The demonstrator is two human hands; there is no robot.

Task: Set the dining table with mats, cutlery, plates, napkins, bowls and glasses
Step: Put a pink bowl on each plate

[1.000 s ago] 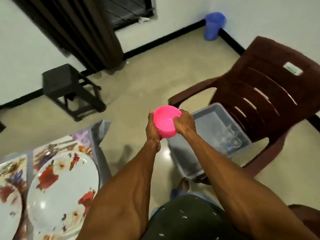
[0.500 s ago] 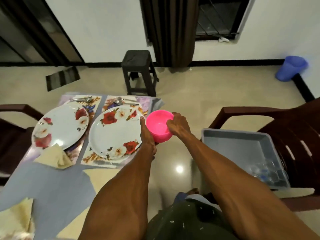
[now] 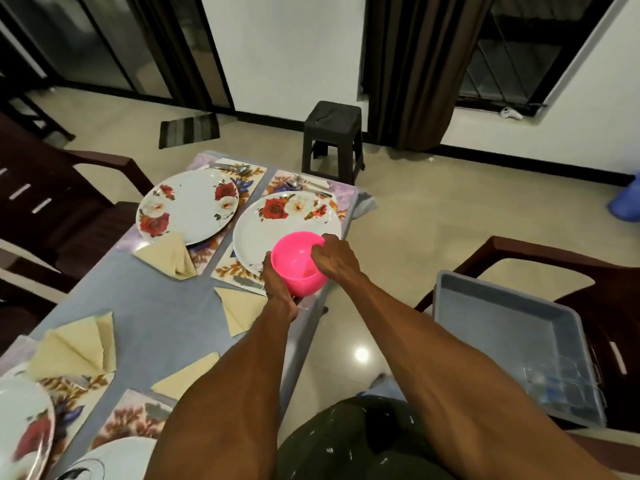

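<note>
You see a bright pink plastic bowl point(image 3: 300, 268), round white plates with red roses point(image 3: 188, 209), pale yellow folded napkins point(image 3: 166, 256), a grey-blue tablecloth on the table point(image 3: 156, 323).

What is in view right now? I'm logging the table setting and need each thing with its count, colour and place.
pink bowl: one, pink, held over the near edge of the far right plate.
floral plates: two whole at the far end, white with red roses, each on a mat; parts of others at bottom left.
placemats: floral, under the plates.
napkins: four, cream, folded, on the tablecloth.
cutlery: silver, beyond each far plate.
tablecloth: one, grey-blue.
grey tub: one, on the right chair, clear glasses inside.
chairs: brown, both sides.
stool: one, black, beyond the table.
left hand: grip on the bowl's side.
right hand: grip on the bowl's rim.
</note>
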